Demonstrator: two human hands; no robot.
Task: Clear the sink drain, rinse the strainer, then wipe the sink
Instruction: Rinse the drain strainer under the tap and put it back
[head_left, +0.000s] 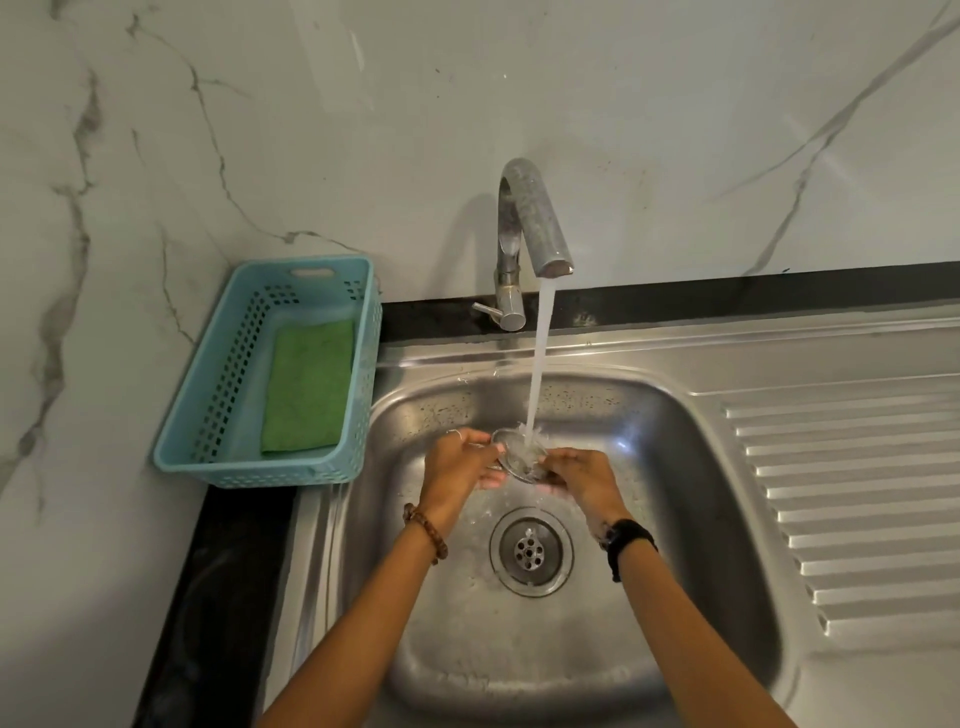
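I judge the task about midway: my left hand and right hand pinch the strainer by its edges under the running tap, above the open drain, with wiping the sink still ahead.

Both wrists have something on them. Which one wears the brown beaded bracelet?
The left wrist: the beaded bracelet sits just below the left hand. The right hand has a black band instead.

Two hands: left hand, right hand. One strainer, one sink, one tap, one basket, one sponge, one drain.
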